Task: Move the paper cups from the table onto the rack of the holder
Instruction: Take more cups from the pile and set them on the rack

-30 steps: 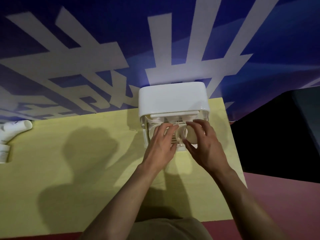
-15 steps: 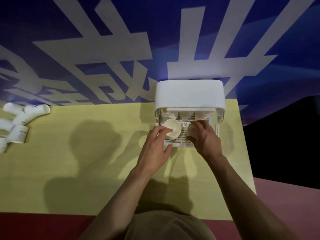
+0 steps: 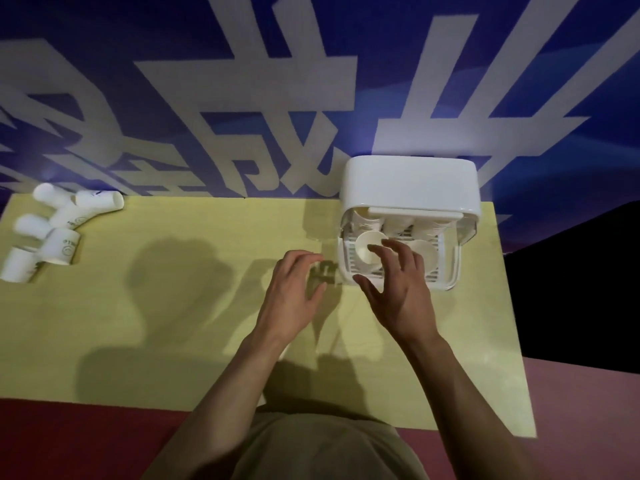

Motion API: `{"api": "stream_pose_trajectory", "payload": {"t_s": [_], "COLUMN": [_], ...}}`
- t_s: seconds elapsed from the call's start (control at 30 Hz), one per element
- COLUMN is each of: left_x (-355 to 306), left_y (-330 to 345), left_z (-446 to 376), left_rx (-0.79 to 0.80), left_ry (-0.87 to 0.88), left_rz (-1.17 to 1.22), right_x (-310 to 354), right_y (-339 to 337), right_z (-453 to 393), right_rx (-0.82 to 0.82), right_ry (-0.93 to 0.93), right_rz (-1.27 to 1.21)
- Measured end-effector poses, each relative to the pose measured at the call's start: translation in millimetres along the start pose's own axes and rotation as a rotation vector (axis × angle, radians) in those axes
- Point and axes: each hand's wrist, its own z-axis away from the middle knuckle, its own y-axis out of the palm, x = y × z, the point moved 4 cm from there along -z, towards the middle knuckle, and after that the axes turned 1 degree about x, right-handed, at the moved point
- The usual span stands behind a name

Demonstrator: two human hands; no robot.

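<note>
pale yellow tabletop (image 3: 173, 323) under strong shadow. well off to the left of the left grip (image 3: 291, 299), at the far left corner, a loose cluster of white paper cups (image 3: 59, 233) lies on its sides, some overlapping. just ahead of the right grip (image 3: 398, 289), at the far right edge, the white holder (image 3: 410, 183) stands on the surface, its slatted rack (image 3: 446, 271) facing the person, cups lying on it. beyond the near edge, a reddish floor (image 3: 571, 393).
</note>
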Motion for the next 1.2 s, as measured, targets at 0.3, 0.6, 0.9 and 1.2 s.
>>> {"api": "stream_pose_trajectory", "payload": {"t_s": [0.3,0.6,0.9,1.2], "left_x": [115,328,479,539], "left_y": [-83,-233,-324,-319], "left_z": [28,55,51,18], "left_rx": [-0.096,-0.314,-0.468,-0.375], "left_ry": [-0.070,-0.337,-0.549,-0.585], "left_rz": [0.046,0.069,0.016,-0.005], "right_x": [156,314,413,427], "right_y": [80,205,294,329], "right_z": [-15,-36,-65,-88], "right_rx": [0.136,0.279,0.359,0.399], "right_ry": [-0.176,-0.201,-0.267,-0.259], "right_rz": [0.002,0.066,0.095,0.183]}}
